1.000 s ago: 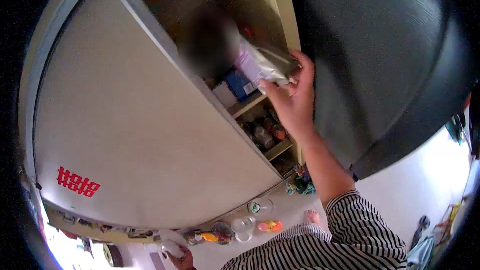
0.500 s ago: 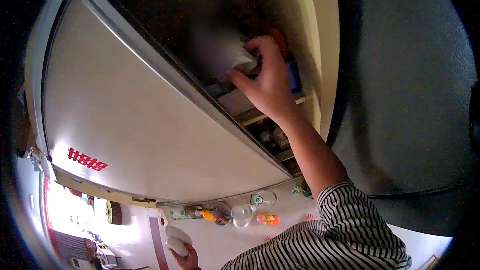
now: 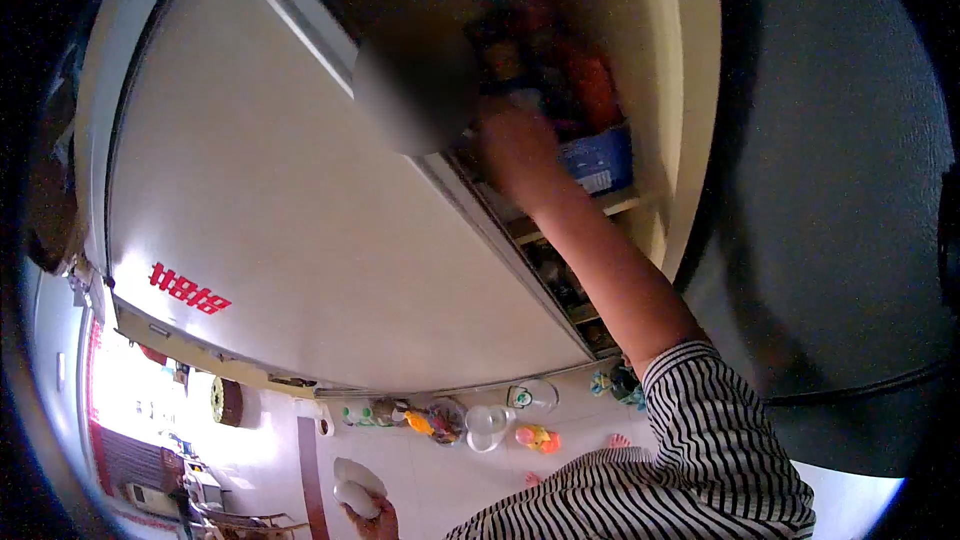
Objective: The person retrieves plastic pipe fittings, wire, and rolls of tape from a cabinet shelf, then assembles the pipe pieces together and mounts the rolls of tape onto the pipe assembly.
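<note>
My right hand [image 3: 520, 150] reaches up into a cupboard [image 3: 655, 90], beside its pale sliding door [image 3: 330, 230]. Its fingers are dark and smeared. At its fingertips a pale grey, blurred object [image 3: 418, 90] overlaps the door's edge and appears to be in its grip; its kind cannot be made out. Just right of the hand are a blue box [image 3: 600, 158] and red packages [image 3: 590, 80]. Low on the left, my left hand [image 3: 375, 518] is closed around a smooth white rounded object [image 3: 352, 496], with another white oval part showing above it.
On the floor along the cupboard stand a clear jar [image 3: 488, 427], an orange-and-pink bottle [image 3: 538, 438], another clear container [image 3: 532, 396] and several green-capped bottles [image 3: 370, 414]. A dark grey panel [image 3: 830, 190] rises on the right. Lower shelves [image 3: 560, 275] hold dim items.
My right hand has moved left and the pale object with it, now across the door's edge. More of the blue box shows. The view has shifted slightly; my left hand keeps its hold.
</note>
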Demonstrator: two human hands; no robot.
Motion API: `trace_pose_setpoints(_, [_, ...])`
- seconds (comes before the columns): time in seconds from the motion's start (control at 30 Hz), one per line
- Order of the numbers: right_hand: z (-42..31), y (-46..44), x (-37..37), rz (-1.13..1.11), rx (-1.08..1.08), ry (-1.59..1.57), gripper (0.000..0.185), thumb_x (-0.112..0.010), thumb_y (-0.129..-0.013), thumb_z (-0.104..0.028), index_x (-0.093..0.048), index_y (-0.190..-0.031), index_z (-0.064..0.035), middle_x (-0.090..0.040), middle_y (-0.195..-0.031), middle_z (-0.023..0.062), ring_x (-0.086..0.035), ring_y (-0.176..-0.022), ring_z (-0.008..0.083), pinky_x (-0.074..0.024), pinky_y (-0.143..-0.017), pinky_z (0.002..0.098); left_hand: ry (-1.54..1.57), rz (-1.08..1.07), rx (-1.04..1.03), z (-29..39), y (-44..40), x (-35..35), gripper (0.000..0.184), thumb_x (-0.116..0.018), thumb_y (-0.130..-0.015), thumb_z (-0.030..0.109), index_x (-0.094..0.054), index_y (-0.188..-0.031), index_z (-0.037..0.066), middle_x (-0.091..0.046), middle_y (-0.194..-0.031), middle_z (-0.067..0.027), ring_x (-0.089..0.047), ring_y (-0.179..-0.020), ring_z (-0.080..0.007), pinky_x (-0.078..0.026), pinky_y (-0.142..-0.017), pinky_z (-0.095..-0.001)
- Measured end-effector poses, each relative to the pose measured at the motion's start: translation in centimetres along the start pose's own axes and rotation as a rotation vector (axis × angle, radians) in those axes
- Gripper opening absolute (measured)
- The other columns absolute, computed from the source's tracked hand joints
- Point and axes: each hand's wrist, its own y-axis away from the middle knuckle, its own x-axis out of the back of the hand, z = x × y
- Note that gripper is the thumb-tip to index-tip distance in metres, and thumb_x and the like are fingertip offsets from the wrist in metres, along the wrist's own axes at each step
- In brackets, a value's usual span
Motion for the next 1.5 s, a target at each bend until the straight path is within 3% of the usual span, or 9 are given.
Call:
trace_pose_setpoints(0.13, [-0.2,2.7,3.4,0.183,0.122,0.332,0.032,-0.064,-0.085,-0.027,-0.066,-0.11,-0.006,-0.062,-0.116,0.0189,-0.056,-0.112,0.0375,-0.0475,-0.092,0.0477,-0.273,0.056,-0.193,-4.7,1.5,-1.3,0.05,-0.073,-0.085,0.023,-0.054,-0.127,0.003,-0.06,-0.119,-0.0124,-0.057,-0.104,-0.03,-0.047,-0.09,-0.0442])
trace_pose_setpoints(0.4, [-5.2,9.7,3.9,0.668,0.202,-0.297,0.029,-0.06,-0.092,-0.015,-0.061,-0.118,-0.0021,-0.061,-0.122,0.0176,-0.055,-0.114,0.0334,-0.0428,-0.098,0.0432,-0.732,0.233,-0.602,0.9,0.3,3.0,0.043,-0.054,-0.097,0.04,-0.053,-0.127,0.01,-0.059,-0.122,-0.0079,-0.057,-0.105,-0.0209,-0.052,-0.078,-0.0305])
trace_pose_setpoints(0.73, [-18.4,23.4,-12.9,0.292,0.444,-0.112,0.024,-0.056,-0.093,-0.008,-0.061,-0.115,-0.0001,-0.062,-0.117,0.0162,-0.058,-0.105,0.0311,-0.0455,-0.093,0.0419,-0.445,0.222,-0.492,13.9,1.5,3.1,0.047,-0.06,-0.092,0.049,-0.053,-0.125,0.016,-0.058,-0.109,-0.0068,-0.056,-0.094,-0.023,-0.049,-0.067,-0.0312])
trace_pose_setpoints(0.93, [-33.8,36.3,-29.5,-0.382,-0.006,-0.507,0.02,-0.058,-0.09,-0.006,-0.063,-0.109,-0.0041,-0.064,-0.099,0.0111,-0.063,-0.086,0.0222,-0.0511,-0.074,0.0322,-0.624,0.274,-0.545,25.5,8.7,-0.4,0.044,-0.054,-0.097,0.047,-0.049,-0.127,0.015,-0.056,-0.101,-0.0057,-0.055,-0.09,-0.0175,-0.05,-0.07,-0.0262])
trace_pose_setpoints(1.1, [-52.1,42.3,-38.0,-1.051,0.431,-0.483,0.03,-0.064,-0.087,-0.021,-0.065,-0.111,-0.0033,-0.067,-0.102,0.0145,-0.067,-0.087,0.028,-0.0535,-0.077,0.0377,-0.705,0.254,-0.705,32.3,12.3,-5.1,0.047,-0.065,-0.09,0.023,-0.046,-0.13,0.008,-0.058,-0.105,-0.0067,-0.058,-0.091,-0.0169,-0.052,-0.074,-0.0288])
trace_pose_setpoints(1.17, [-58.0,44.3,-41.3,-1.335,0.446,-0.592,0.035,-0.065,-0.089,-0.028,-0.065,-0.113,-0.0032,-0.067,-0.105,0.0151,-0.067,-0.091,0.0277,-0.0533,-0.079,0.0369,-1.744,0.568,-0.946,35.0,11.7,-5.0,0.062,-0.066,-0.079,-0.005,-0.041,-0.135,0.004,-0.06,-0.111,-0.0074,-0.061,-0.094,-0.0175,-0.053,-0.08,-0.0321])
trace_pose_setpoints(1.27, [-65.9,46.7,-46.8,-1.626,0.451,-0.775,0.047,-0.063,-0.092,-0.039,-0.06,-0.124,-0.0044,-0.067,-0.109,0.0154,-0.066,-0.098,0.0242,-0.0534,-0.081,0.0357,-1.598,0.543,-0.895,38.9,9.5,-8.1,0.065,-0.067,-0.08,-0.003,-0.038,-0.138,0.006,-0.059,-0.111,-0.0084,-0.06,-0.097,-0.0178,-0.053,-0.08,-0.0307])
trace_pose_setpoints(1.3, [-68.4,47.3,-48.8,-1.623,0.447,-0.776,0.047,-0.063,-0.092,-0.039,-0.06,-0.124,-0.0044,-0.067,-0.109,0.0154,-0.066,-0.098,0.0242,-0.0534,-0.081,0.0357,-0.774,0.304,-0.681,41.8,8.2,-8.6,0.044,-0.046,-0.1,0.037,-0.042,-0.138,0.015,-0.055,-0.119,-0.0019,-0.058,-0.101,-0.0149,-0.051,-0.081,-0.0313])
trace_pose_setpoints(1.5, [-80.9,46.9,-59.9,-2.064,-0.11,-1.287,0.074,-0.077,-0.083,-0.034,-0.039,-0.141,-0.0072,-0.062,-0.114,0.0103,-0.063,-0.094,0.0179,-0.0559,-0.073,0.0323,-0.864,0.326,-0.647,53.0,-2.0,-18.0,0.048,-0.042,-0.101,0.038,-0.037,-0.142,0.013,-0.052,-0.129,-0.0043,-0.054,-0.113,-0.0178,-0.049,-0.088,-0.0361])
